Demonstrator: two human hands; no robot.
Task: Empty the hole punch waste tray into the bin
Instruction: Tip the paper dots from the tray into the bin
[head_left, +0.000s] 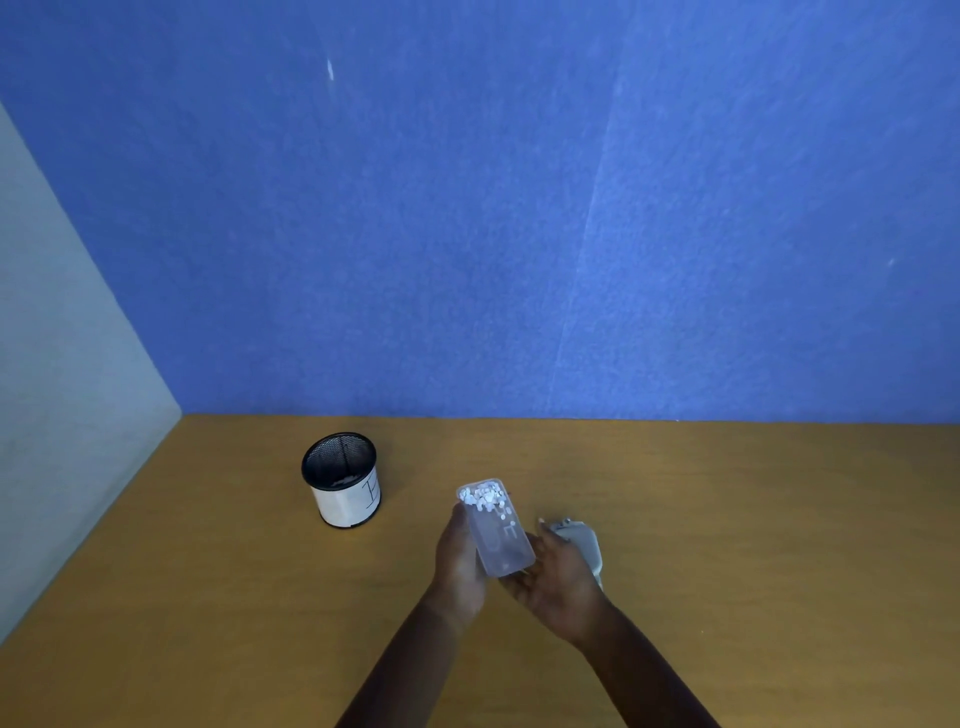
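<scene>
My left hand holds a clear plastic waste tray above the table, its open side up. White paper dots are heaped at its far end. My right hand grips the grey hole punch body and its fingers touch the tray's near right edge. The bin, a small black mesh cup with a white paper band, stands upright on the table to the left of the tray, apart from both hands. Some white bits lie inside it.
A wooden table runs to a blue partition wall at the back. A grey wall closes off the left side.
</scene>
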